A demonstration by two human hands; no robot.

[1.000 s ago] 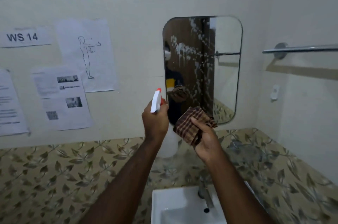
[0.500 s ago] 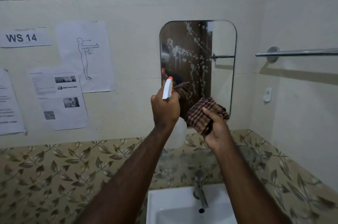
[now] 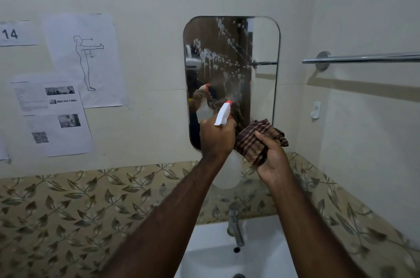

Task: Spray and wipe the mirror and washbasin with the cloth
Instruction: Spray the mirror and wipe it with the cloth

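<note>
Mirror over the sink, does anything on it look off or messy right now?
Yes. The mirror has white foamy splatter across its upper half, running down in streaks. It matches the spray bottle aimed at it, so it's cleaner not yet wiped, not damage.

A dim, evenly lit bathroom scene with soft, slightly grainy detail, where a towel rail (image 3: 363,58) at right casts a broad diagonal shadow on the pale wall (image 3: 159,50), the mirror (image 3: 263,50) shows no harsh glare, and wide-angle distortion bends lines near the edges.

Mirror (image 3: 231,68) foam-streaked; checked cloth (image 3: 256,141) bunched; white washbasin (image 3: 209,252) below.
</note>
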